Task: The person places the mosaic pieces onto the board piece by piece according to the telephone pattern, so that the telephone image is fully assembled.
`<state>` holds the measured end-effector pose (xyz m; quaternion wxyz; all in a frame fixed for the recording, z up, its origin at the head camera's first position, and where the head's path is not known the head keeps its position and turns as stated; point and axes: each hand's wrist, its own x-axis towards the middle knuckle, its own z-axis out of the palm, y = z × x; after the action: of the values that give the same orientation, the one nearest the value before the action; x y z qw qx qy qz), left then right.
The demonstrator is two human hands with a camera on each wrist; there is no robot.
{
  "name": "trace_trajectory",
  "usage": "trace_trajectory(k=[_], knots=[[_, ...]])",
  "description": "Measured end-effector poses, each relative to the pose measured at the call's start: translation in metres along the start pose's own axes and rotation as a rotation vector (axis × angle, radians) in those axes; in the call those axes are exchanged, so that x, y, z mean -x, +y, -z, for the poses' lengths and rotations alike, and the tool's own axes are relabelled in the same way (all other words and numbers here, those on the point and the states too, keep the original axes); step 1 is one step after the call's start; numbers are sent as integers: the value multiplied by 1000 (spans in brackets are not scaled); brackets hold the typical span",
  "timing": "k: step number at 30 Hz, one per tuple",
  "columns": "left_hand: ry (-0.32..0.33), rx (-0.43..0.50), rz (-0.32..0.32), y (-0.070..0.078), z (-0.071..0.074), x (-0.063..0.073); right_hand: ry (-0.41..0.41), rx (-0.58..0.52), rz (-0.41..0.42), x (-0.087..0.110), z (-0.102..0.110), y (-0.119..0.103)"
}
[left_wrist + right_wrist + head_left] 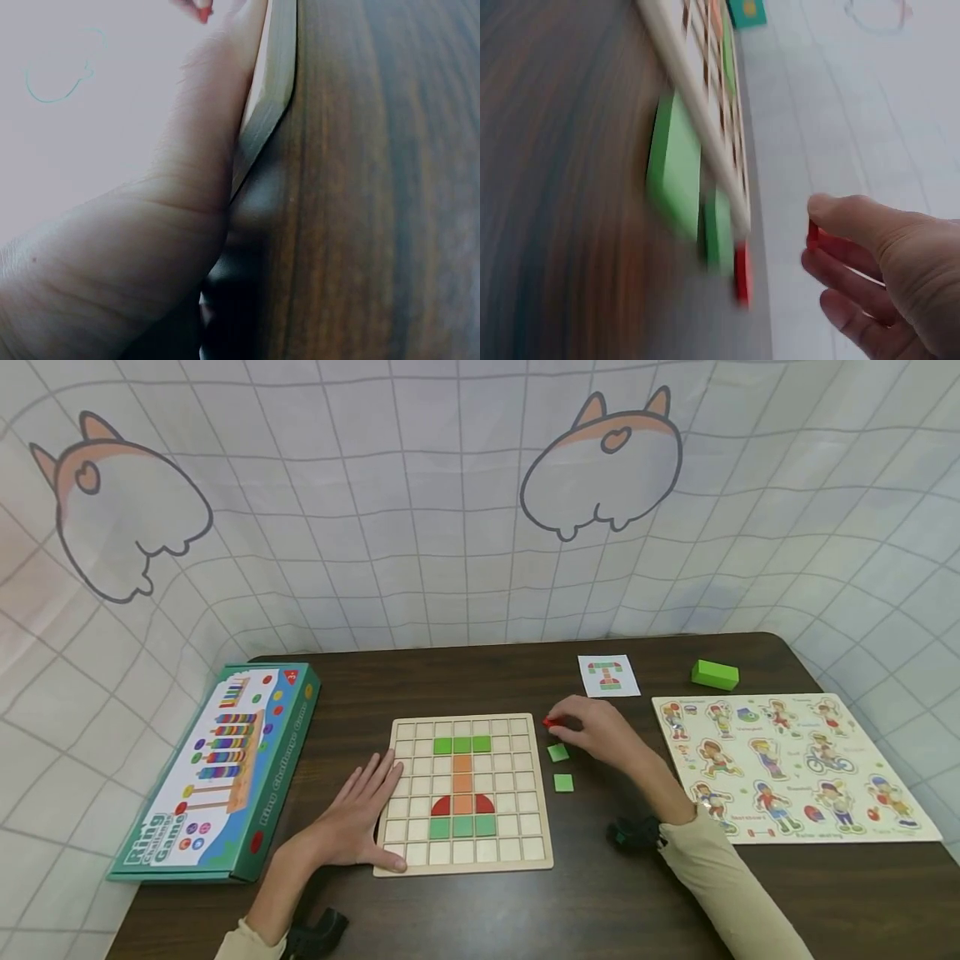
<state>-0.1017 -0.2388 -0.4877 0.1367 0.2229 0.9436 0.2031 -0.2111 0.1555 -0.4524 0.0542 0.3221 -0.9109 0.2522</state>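
A wooden grid board [517, 852] lies on the table, holding green squares [462, 744], orange squares [462, 774] and red quarter-round pieces [485, 803]. My left hand [351, 814] rests flat on its left edge, fingers straight and thumb at the lower corner. Beyond the board's right edge, my right hand [600, 731] pinches a small red piece [811, 235] between thumb and fingertips. A second red piece [742, 276] lies by the board in the right wrist view. Two loose green squares [563, 783] sit right of the board, below that hand.
A pattern card [609, 676] lies behind the right hand, with a green block [715, 675] farther right. A picture board [795, 768] covers the table's right side. On the left lies a game box [217, 768]. A patterned curtain [465, 527] hangs behind the table.
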Motion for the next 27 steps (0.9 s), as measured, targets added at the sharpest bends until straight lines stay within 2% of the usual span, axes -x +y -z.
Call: trace_trajectory(k=[4, 8, 15, 25, 27], knots=[[5, -2, 1, 0, 0, 1, -104, -71, 63, -19, -18, -26], [5, -4, 6, 0, 0, 1, -180, -63, 96, -34, -35, -42], [6, 3, -5, 1, 1, 0, -208, -11, 90, -42, -44, -52], [12, 12, -19, 1, 0, 0, -239, 75, 124, -40, -40, -54], [10, 10, -18, 1, 0, 0, -247, 76, 107, -38, -36, -52]])
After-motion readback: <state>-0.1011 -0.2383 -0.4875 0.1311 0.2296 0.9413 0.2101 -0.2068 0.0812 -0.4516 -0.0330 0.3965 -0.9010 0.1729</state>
